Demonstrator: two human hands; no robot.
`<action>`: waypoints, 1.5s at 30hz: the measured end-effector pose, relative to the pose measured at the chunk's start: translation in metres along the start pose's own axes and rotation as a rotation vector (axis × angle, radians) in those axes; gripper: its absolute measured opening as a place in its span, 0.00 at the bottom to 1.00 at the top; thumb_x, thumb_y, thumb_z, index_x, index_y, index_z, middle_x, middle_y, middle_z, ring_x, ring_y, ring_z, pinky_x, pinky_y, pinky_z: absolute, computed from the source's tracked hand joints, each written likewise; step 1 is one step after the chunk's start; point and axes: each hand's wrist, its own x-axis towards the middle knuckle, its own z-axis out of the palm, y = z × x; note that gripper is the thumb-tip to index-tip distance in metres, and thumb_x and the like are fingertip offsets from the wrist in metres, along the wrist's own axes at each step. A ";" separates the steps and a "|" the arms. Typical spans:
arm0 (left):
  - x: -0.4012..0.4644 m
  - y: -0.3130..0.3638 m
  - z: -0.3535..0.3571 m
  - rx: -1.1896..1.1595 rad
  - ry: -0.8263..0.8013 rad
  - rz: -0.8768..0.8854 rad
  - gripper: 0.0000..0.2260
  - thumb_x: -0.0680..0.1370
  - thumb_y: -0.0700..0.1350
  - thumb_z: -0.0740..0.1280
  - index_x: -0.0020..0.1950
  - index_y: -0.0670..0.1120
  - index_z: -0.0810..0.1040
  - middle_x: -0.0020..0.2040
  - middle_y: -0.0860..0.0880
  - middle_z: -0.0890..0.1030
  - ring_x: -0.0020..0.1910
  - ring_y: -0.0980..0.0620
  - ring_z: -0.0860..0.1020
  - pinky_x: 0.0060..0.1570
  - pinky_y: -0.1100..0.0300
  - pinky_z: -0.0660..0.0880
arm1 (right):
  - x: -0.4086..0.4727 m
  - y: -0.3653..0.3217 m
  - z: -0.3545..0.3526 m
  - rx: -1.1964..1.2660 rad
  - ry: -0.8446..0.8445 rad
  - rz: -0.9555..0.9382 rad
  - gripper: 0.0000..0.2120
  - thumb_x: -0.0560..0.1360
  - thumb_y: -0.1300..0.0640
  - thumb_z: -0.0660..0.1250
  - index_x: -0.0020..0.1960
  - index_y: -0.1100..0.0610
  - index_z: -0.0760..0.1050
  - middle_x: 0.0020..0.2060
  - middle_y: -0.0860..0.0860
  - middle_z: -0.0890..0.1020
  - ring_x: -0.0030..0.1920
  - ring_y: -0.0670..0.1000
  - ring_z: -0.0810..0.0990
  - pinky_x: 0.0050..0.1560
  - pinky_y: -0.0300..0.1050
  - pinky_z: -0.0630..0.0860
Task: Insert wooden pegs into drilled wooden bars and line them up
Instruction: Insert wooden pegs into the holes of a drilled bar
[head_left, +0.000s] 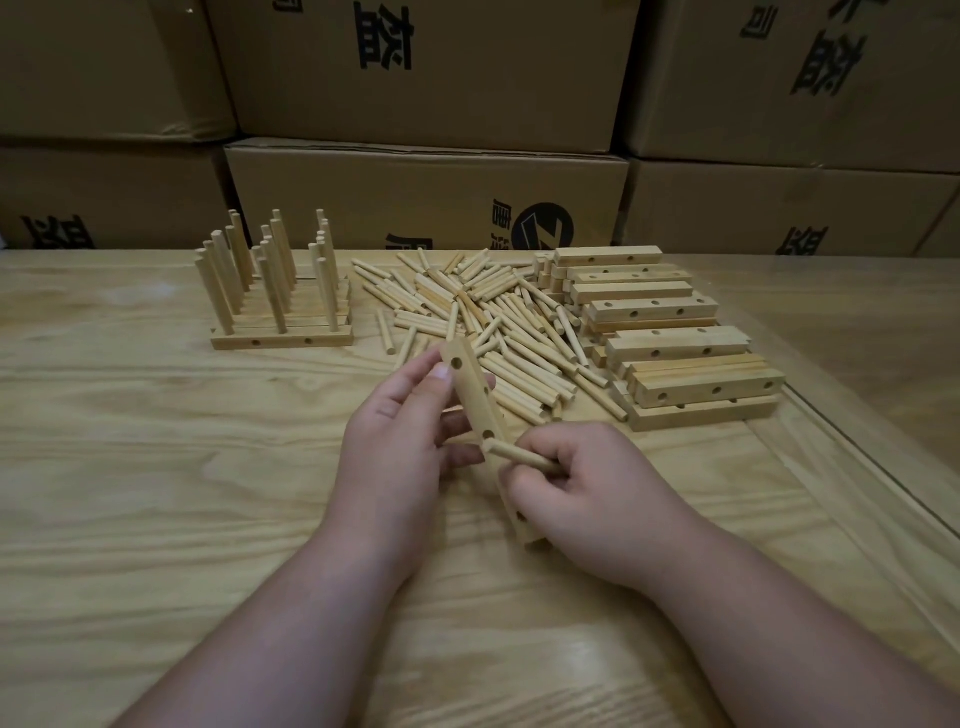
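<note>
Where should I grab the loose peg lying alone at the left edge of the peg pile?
Pinch the lone peg at its middle, coming from above with fingers across its width. It lies flat on the table, with bare wood showing on its left side.

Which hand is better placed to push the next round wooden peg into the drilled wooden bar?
Right. The right hand already pinches a round wooden peg tipped beside the middle hole; the left hand only steadies the drilled wooden bar.

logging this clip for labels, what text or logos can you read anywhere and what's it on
Black printed characters on the stacked cardboard boxes: upside down and cut off, not readable with confidence.
Round black logo on the middle box: a slanted mark, no legible word.
Held bar, peg, loose pegs, stacked bars, table: no text.
</note>
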 end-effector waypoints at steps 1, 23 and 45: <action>0.000 0.000 0.000 0.008 -0.018 -0.002 0.09 0.83 0.45 0.63 0.61 0.48 0.80 0.51 0.43 0.87 0.41 0.49 0.85 0.31 0.59 0.78 | 0.000 0.000 0.000 0.002 -0.011 -0.002 0.14 0.70 0.45 0.62 0.35 0.55 0.75 0.27 0.53 0.75 0.26 0.47 0.70 0.29 0.51 0.71; -0.002 -0.003 -0.001 0.225 -0.015 0.063 0.22 0.74 0.70 0.62 0.56 0.59 0.85 0.39 0.53 0.76 0.35 0.54 0.72 0.40 0.52 0.68 | 0.005 0.005 0.002 0.340 0.307 -0.078 0.05 0.79 0.57 0.67 0.46 0.49 0.78 0.31 0.48 0.75 0.31 0.42 0.71 0.32 0.38 0.70; -0.008 0.005 0.002 0.279 -0.059 0.000 0.11 0.76 0.59 0.70 0.53 0.58 0.87 0.55 0.61 0.85 0.60 0.63 0.80 0.67 0.53 0.73 | -0.004 -0.006 -0.008 0.391 0.357 -0.166 0.02 0.73 0.56 0.74 0.43 0.50 0.84 0.33 0.48 0.82 0.31 0.40 0.76 0.32 0.31 0.71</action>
